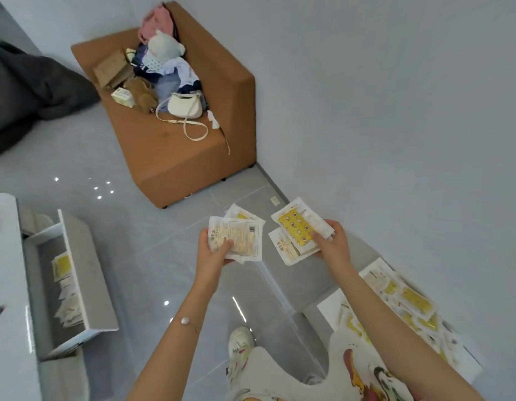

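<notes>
Sorting packets mid-air: left hand (214, 250) grips white-backed packets (239, 238), right hand (332, 241) pinches yellow-faced packets (297, 230). Light, floppy, slippery film; best pinched by edges.

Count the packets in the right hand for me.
2 visible in the right hand: a yellow-patterned packet on top, and a white printed packet fanned out beneath it, toward the lower left. More may hide between them.
</notes>
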A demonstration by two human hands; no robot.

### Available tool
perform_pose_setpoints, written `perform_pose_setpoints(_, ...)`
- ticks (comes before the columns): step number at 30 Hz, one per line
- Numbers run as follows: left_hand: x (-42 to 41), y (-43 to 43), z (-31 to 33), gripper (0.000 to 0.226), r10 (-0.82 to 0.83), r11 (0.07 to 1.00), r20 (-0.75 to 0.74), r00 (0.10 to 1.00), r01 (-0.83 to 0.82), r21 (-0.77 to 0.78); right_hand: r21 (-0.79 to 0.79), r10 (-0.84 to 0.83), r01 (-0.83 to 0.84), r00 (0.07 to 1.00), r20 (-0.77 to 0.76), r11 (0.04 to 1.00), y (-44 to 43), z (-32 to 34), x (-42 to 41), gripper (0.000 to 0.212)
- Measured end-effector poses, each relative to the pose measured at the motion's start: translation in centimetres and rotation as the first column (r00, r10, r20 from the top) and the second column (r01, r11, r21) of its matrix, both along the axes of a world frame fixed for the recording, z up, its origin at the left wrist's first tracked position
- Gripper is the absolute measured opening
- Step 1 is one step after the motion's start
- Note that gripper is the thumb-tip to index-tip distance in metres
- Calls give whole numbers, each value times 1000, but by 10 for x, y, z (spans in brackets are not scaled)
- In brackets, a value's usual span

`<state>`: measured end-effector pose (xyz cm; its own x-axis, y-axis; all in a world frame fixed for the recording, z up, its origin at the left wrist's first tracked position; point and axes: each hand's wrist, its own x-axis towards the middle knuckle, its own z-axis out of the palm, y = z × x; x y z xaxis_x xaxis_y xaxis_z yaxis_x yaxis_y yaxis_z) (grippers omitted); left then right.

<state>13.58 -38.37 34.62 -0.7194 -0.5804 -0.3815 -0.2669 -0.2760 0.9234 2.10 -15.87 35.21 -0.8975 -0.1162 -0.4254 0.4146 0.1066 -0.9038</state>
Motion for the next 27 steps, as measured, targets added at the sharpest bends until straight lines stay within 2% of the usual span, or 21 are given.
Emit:
perform_pose_setpoints(9, 20, -130, 5, 33, 140, 990, -32, 990, -141, -25, -44, 115, -116, 993, -15, 992, -152, 10, -21, 32)
perform_pose_setpoints(17, 32, -216, -11, 36, 379, 925, -8, 925, -379, 34, -30, 343, -343, 939, -1, 939, -280, 1, -53, 29)
perform_pose_setpoints(22, 31, -270, -20, 40, 561, 825, 4, 828, -559, 87, -24, 566, -566, 824, -6, 824, -372, -4, -79, 31)
perform_pose_setpoints(27, 25, -311, -17, 48, 751, 656, 4, 661, -745, 119, -5, 750, -751, 661, -24, 661, -461, 6, -106, 31)
